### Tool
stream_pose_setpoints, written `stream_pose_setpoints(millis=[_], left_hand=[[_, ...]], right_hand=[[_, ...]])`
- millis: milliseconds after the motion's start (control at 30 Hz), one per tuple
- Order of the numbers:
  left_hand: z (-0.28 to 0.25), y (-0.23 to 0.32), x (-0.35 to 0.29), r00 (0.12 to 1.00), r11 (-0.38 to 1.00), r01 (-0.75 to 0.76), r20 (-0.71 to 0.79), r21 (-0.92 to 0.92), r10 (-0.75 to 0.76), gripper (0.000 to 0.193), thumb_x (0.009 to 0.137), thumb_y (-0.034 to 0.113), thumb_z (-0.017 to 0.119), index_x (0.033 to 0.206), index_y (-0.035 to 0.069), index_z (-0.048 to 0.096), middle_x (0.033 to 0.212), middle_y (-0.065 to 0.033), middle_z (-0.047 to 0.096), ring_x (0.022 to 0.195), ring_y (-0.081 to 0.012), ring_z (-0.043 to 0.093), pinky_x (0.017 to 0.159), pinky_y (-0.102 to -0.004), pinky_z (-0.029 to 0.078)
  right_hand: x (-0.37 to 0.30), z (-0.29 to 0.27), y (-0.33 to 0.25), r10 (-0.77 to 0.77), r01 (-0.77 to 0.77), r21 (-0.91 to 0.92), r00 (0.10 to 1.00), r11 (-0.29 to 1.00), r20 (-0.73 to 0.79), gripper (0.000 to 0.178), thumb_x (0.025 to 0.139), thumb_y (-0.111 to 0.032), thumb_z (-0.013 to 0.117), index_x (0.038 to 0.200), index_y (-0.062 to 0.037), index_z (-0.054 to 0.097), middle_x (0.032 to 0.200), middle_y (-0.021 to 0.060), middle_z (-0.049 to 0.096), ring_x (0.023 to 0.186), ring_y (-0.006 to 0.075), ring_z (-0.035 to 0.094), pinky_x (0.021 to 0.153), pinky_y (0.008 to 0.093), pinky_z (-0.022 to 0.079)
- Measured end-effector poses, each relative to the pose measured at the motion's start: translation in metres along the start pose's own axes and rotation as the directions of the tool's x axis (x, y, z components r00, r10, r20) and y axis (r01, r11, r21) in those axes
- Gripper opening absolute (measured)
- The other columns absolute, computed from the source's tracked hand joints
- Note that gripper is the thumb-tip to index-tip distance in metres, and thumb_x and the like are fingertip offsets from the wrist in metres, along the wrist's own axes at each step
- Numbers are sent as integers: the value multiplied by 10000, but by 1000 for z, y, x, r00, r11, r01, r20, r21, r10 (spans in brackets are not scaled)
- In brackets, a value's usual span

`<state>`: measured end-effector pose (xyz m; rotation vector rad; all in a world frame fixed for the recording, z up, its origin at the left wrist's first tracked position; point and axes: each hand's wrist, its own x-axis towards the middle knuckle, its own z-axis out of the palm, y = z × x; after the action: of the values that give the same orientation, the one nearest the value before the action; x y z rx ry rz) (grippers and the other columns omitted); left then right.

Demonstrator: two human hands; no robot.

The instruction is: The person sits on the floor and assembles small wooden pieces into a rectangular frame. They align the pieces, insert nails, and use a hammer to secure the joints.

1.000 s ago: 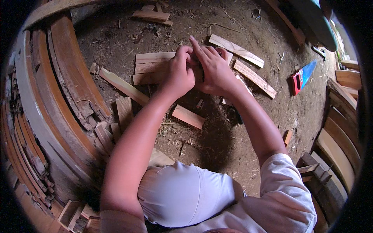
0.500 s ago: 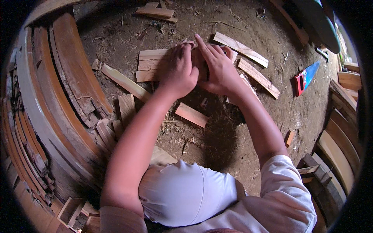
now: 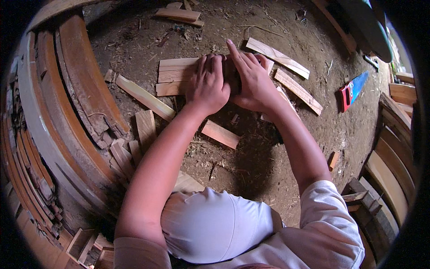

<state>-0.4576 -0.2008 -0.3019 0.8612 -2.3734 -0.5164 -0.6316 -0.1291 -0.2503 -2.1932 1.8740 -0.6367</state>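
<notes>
Pale boards (image 3: 174, 76) partly hidden by left hand (image 3: 208, 85), right hand (image 3: 254, 84) alongside

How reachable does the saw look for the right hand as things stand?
Probably yes: between the right hand and the saw lie low wooden slats and dirt floor, with nothing upright seen blocking.

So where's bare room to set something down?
The brown dirt floor looks mostly open between the red-handled blue saw and the small orange wooden block. It's crowded around the left hand and right hand, by flat pale wooden slats, and leftward, where short wooden offcuts lie beside long brown planks.
</notes>
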Motion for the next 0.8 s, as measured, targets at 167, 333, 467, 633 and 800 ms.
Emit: stream_pose_setpoints(millis=[167, 333, 467, 633, 800], left_hand=[[-8, 5, 4, 998, 998, 46, 56, -41, -44, 575, 849, 209, 685, 1365, 31, 505, 1313, -196, 612, 1284, -431, 565, 1065, -582, 476], [-6, -3, 4, 996, 992, -71, -58, -103, 65, 510, 899, 157, 666, 1384, 73, 531, 1323, -187, 613, 1260, -427, 581, 1067, -584, 482], [-7, -7, 2, 992, 991, -123, -38, -49, 121, 397, 982, 142, 654, 1373, 142, 587, 1345, -172, 611, 1247, -418, 602, 1035, -569, 518], [0, -6, 1, 995, 995, -102, -18, 1, 102, 332, 1035, 222, 664, 1359, 186, 601, 1359, -160, 605, 1246, -413, 606, 984, -550, 558], [-2, -3, 2, 998, 998, -61, 1, -33, 61, 369, 1024, 219, 699, 1350, 126, 556, 1316, -166, 616, 1224, -415, 604, 988, -547, 522]], right_hand=[[-2, 0, 1, -3, 3, -4, 1000, 1000, -2, 1406, 580, -304, 859, 1776, -42, 168, 1382, 186, 659, 1315, 406, 597, 1180, 576, 353], [-2, 0, -1, -8, 8, -6, 1000, 1000, -23, 1381, 613, -308, 883, 1775, -46, 183, 1376, 192, 666, 1316, 417, 608, 1178, 576, 361], [0, -3, -3, 1, -1, 14, 1000, 1000, -8, 1382, 643, -321, 921, 1777, -51, 178, 1418, 193, 663, 1386, 413, 591, 1208, 584, 352], [-4, -6, 0, 28, -29, 57, 999, 998, 20, 1402, 675, -355, 981, 1779, -60, 169, 1495, 202, 633, 1458, 417, 550, 1258, 595, 322], [-35, -46, -14, 169, -176, -60, 980, 982, -105, 1366, 719, -366, 997, 1777, -77, 183, 1570, 229, 571, 1479, 442, 518, 1269, 593, 314]])
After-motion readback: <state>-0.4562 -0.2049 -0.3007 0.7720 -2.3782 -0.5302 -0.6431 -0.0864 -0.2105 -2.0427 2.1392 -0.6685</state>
